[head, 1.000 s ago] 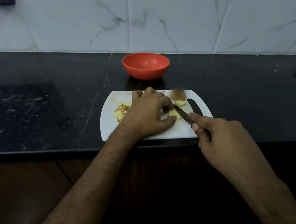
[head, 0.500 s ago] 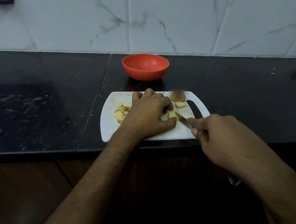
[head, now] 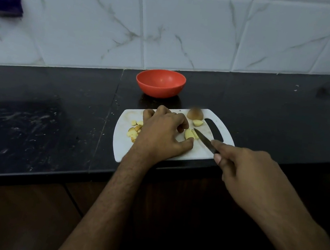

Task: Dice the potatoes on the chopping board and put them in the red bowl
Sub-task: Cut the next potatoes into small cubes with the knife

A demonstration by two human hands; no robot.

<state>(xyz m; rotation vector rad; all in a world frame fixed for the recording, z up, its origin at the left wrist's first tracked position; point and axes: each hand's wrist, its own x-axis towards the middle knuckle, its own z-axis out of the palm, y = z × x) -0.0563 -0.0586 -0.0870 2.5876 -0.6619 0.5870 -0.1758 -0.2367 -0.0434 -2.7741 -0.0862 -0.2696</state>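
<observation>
Since the earlier frame, the right hand (head: 246, 171) has drawn the knife (head: 204, 140) back slightly toward lower right, its tip now beside the potato piece. Dark table (head: 35, 118) fills mid-frame; the white chopping board (head: 204, 154) lies at centre, the empty red bowl (head: 160, 83) above it. Left hand (head: 163, 134), fingers curled, pins the potato piece (head: 188, 133). Right hand is closed around the knife handle. Diced bits (head: 134, 130) lie left.

Home kitchen: dark countertop (head: 34, 120), marbled wall tiles (head: 184, 33)
</observation>
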